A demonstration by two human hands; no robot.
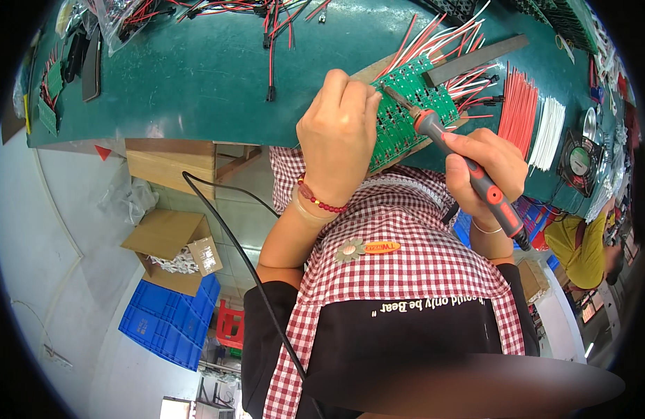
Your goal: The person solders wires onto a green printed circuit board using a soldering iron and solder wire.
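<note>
My right hand [486,167] grips the grey-and-red handle of a soldering iron [430,126]. The iron's tip points up and left onto a green circuit board panel [401,133], close to its upper left edge. At that same edge is my left hand [336,133], its fingers pinched together; whatever they hold is hidden. Red and white wires [434,42] fan out from the panel's far side. Across the panel's far right part lies a dark flat bar [476,61]. Some brown backing shows under the panel.
Right of the panel lie bundles of red wires [518,112] and white wires [548,133], then a small fan [581,160]. Black-ended wires [270,63] lie at the back. A black cable [232,241] loops past my left arm. Below left are a carton [169,234] and blue crates [172,318].
</note>
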